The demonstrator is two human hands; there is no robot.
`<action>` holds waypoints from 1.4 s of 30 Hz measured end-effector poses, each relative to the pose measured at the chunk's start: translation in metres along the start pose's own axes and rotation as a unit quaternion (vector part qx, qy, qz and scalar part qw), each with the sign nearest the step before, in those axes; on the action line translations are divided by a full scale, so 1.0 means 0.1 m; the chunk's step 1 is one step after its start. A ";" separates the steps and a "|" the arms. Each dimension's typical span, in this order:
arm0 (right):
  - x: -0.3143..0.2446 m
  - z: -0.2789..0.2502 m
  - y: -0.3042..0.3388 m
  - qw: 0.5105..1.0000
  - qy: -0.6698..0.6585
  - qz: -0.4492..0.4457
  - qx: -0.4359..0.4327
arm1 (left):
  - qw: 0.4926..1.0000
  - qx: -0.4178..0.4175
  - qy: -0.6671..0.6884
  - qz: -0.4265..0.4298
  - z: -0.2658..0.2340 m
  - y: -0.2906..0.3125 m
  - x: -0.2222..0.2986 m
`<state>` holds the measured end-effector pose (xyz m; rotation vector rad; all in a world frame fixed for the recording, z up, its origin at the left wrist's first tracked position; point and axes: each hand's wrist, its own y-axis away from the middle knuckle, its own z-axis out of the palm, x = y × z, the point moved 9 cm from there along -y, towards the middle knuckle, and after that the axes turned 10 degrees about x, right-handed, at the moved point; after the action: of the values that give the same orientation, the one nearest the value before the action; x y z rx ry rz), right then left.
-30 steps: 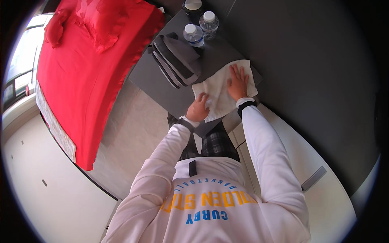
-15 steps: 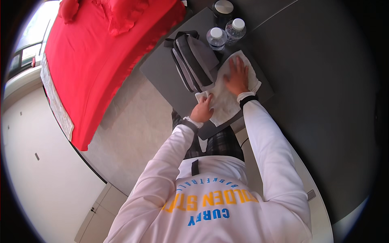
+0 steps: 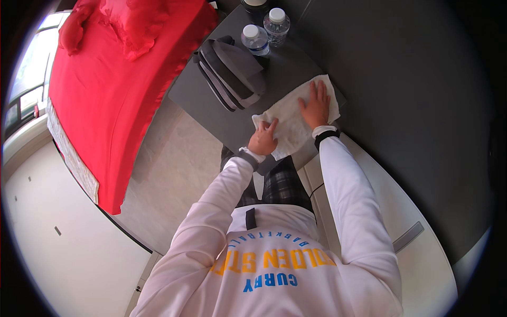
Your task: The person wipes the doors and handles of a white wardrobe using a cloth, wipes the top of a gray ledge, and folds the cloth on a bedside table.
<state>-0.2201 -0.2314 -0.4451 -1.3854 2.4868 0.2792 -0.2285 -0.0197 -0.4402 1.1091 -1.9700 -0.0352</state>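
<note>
A white cloth lies spread on the near right part of a dark grey table. My right hand rests flat on the cloth's right half, fingers stretched out and slightly apart. At the cloth's left edge is my left hand, with its index finger and thumb apart on the fabric; its other fingers show only in part. Beyond the cloth, to the left, a grey and black zipped bag sits on the table with a strip of bare tabletop between them.
Two clear bottles with white caps, one nearer and one farther, stand behind the bag. A dark lidded container is beside them. A large dark surface spreads to the right; a red-covered bed is at the left.
Both hands and the cloth have moved nearer and to the right relative to the bag. The cloth, earlier against the bag, is now apart from it. The whole view has shifted.
</note>
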 end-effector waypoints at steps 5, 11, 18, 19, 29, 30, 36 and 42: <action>0.06 -0.03 0.36 0.999 0.016 0.040 0.018 | 0.997 0.031 -0.063 0.010 0.04 0.15 0.04; -0.11 -0.07 0.65 0.997 0.043 0.049 0.030 | 0.991 0.066 -0.106 0.055 -0.12 0.31 0.04; -0.89 -0.03 0.95 0.989 0.081 0.107 -0.056 | 0.982 0.099 -0.153 0.044 -0.65 0.55 -0.77; -1.06 0.09 1.03 0.991 0.017 0.111 -0.073 | 0.983 0.097 -0.150 0.041 -0.80 0.60 -0.95; -2.10 0.38 1.50 0.999 -0.047 0.011 -0.024 | 0.973 0.109 -0.201 0.027 -1.50 0.43 -1.65; -2.18 0.38 1.53 0.999 -0.012 -0.020 -0.027 | 0.967 0.113 -0.227 0.034 -1.52 0.40 -1.64; -2.03 0.36 1.72 0.999 0.033 0.018 -0.024 | 0.951 0.128 -0.261 0.104 -1.38 0.40 -1.45; -1.57 0.20 1.78 0.995 0.033 0.086 -0.030 | 0.944 0.130 -0.249 0.176 -1.15 0.43 -1.04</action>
<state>-0.2901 -0.0069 -0.4056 -1.2219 2.6789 0.3530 -0.1544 0.1213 -0.4188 0.9526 -2.6688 0.1535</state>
